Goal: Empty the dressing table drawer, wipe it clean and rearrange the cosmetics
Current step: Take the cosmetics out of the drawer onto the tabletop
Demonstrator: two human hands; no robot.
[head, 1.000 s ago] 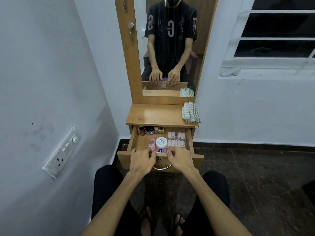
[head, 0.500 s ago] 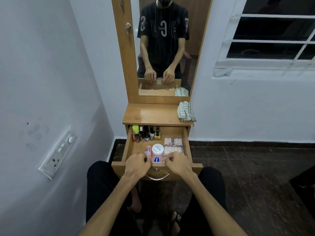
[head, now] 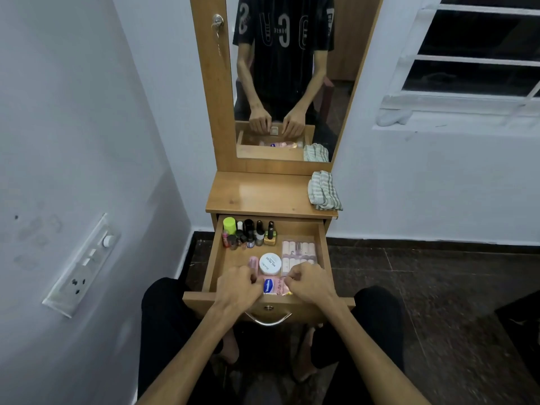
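A pink packet [head: 274,285] at the drawer's [head: 320,244] six o'clock is pinched by the left hand [head: 238,285] and the right hand [head: 309,283]; the bottles [head: 248,233] at eleven o'clock could be toppled by jolting.

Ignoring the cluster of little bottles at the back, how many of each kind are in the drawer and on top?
White round jar: 1
Pink Vaseline bottle: 1
Small pink container: 1
Clear box of pink rolls: 1
Striped cloth: 1
Total: 5
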